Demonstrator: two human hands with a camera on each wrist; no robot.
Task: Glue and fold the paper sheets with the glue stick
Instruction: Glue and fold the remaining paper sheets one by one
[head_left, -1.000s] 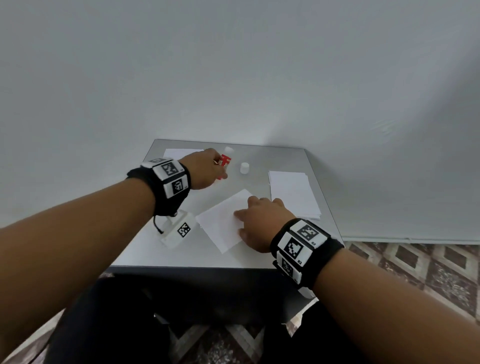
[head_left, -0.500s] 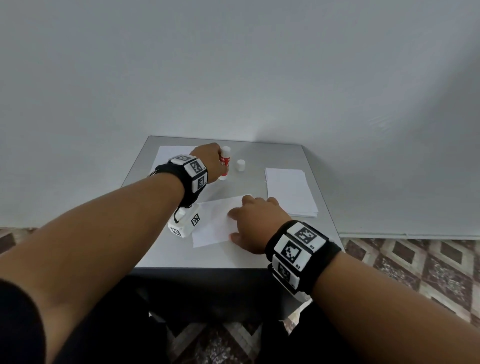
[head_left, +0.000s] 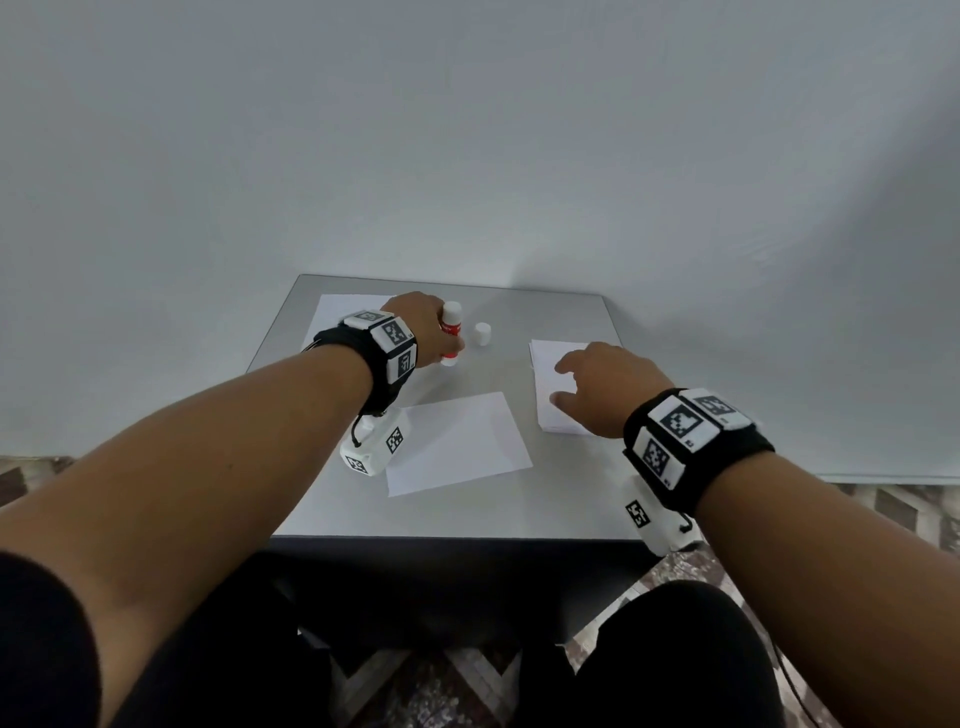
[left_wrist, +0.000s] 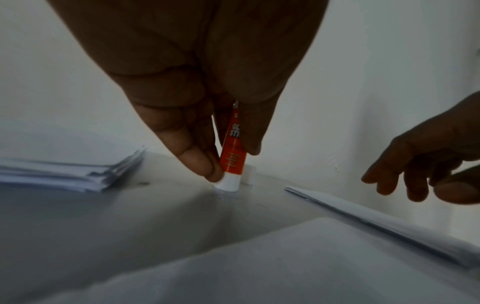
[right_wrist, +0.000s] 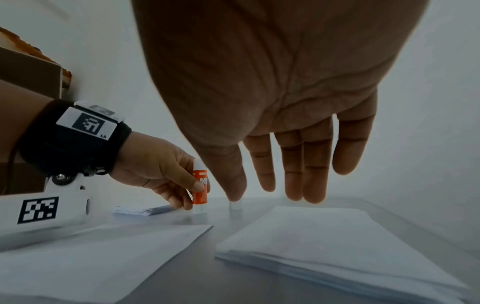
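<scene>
The grey worktop (head_left: 561, 514) carries everything I am working with. Nearest me on it lies a single paper sheet (head_left: 457, 441), flat and slightly askew, between my two forearms. To its right, near the worktop's right edge, sits the stack of paper sheets (head_left: 550, 410); my right hand (head_left: 602, 389) is spread above it, fingers (right_wrist: 293, 172) straight and a little apart, pointing down toward the far end of the stack, gripping nothing. From the right wrist view I cannot tell whether the tips actually touch the top sheet. At the far left corner lies a second, smaller pile of papers (left_wrist: 59, 170), partly hidden behind my left wrist in the head view. Just right of that pile, well beyond the single sheet, my left hand (head_left: 426, 327) holds the glue stick (head_left: 451, 332): it stands upright with its white base on the worktop, and my thumb and fingers (left_wrist: 197, 160) are curled round its orange-red barrel, pinching it low down near the base. Its top end is white and shows above my knuckles. Just beside the glue stick, to its right and apart from it, stands its small white cap (head_left: 482, 334), alone on the bare worktop.
</scene>
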